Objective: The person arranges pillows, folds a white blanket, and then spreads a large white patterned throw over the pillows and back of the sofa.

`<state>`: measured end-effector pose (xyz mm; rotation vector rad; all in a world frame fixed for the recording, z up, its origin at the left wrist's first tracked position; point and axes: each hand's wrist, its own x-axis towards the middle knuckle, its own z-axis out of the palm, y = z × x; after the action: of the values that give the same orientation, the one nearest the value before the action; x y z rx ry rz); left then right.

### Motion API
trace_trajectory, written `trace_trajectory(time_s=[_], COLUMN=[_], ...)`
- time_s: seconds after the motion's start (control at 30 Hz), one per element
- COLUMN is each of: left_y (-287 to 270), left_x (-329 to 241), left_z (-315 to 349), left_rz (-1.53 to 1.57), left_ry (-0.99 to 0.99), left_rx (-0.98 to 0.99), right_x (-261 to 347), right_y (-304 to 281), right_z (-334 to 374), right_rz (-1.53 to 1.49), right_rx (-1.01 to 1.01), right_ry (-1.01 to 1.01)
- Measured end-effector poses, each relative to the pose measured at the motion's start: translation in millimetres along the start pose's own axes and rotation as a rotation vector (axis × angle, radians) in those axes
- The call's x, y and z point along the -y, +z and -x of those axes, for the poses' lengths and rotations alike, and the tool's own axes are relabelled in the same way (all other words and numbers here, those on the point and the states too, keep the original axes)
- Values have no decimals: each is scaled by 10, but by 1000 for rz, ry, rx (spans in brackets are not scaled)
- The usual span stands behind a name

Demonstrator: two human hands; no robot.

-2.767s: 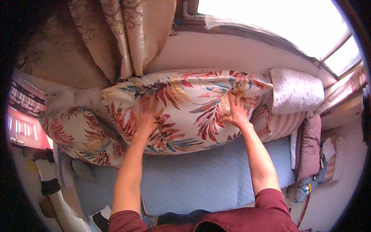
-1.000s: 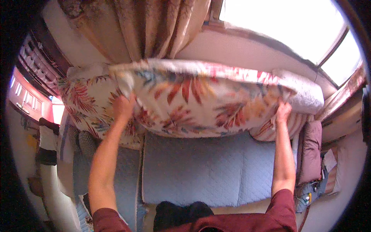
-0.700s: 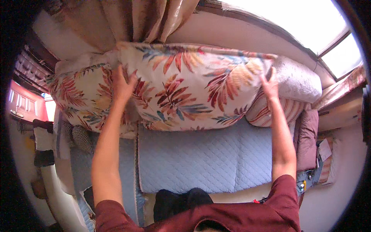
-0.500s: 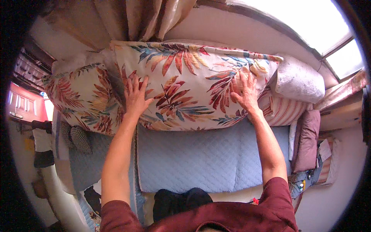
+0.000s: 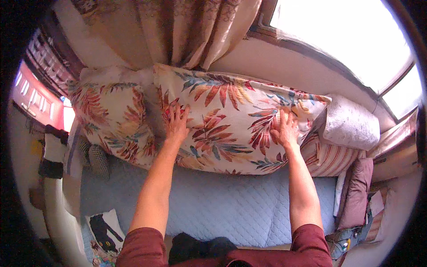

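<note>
Across the back of a daybed lies a long cushion (image 5: 240,118) in white fabric with red, blue and yellow leaves. My left hand (image 5: 178,125) rests flat on its left part, fingers spread. On its right part lies my right hand (image 5: 285,129), palm down with the fingers stretched. Neither hand holds anything. A second cushion (image 5: 109,118) in the same leaf print leans at the left, beside my left hand. Below both, a pale blue quilted cover (image 5: 231,200) spreads over the seat. My palms hide the fabric under them.
To the right are a rolled light grey blanket (image 5: 351,122), a red-striped pillow (image 5: 331,158) and a mauve cushion (image 5: 356,191). A beige curtain (image 5: 191,35) hangs behind, beside a bright window (image 5: 342,40). Checked slippers (image 5: 98,160) sit at the left.
The view has tilted, so the daybed sits lower and more of the window shows. Both hands stay spread on the leaf-print cushion; the left hand is slightly nearer the right one.
</note>
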<state>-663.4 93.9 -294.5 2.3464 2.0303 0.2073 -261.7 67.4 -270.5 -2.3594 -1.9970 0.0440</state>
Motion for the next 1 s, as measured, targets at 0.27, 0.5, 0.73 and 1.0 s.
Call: trace_trajectory(time_s=[0.27, 0.5, 0.73, 1.0], left_y=[701, 400, 648, 596], left_x=[108, 329, 273, 568], left_z=[3514, 6411, 6677, 6288], left_rz=[467, 571, 779, 1119], left_ry=[-332, -811, -1063, -909], left_rx=[257, 857, 323, 254], right_x=[-3, -195, 806, 1429], right_y=[391, 1752, 1670, 1711], right_z=[1357, 3864, 4928, 4217], right_rz=[-195, -234, -391, -627], right_rx=[-106, 1018, 1155, 1030], right_ry=[-115, -188, -590, -295])
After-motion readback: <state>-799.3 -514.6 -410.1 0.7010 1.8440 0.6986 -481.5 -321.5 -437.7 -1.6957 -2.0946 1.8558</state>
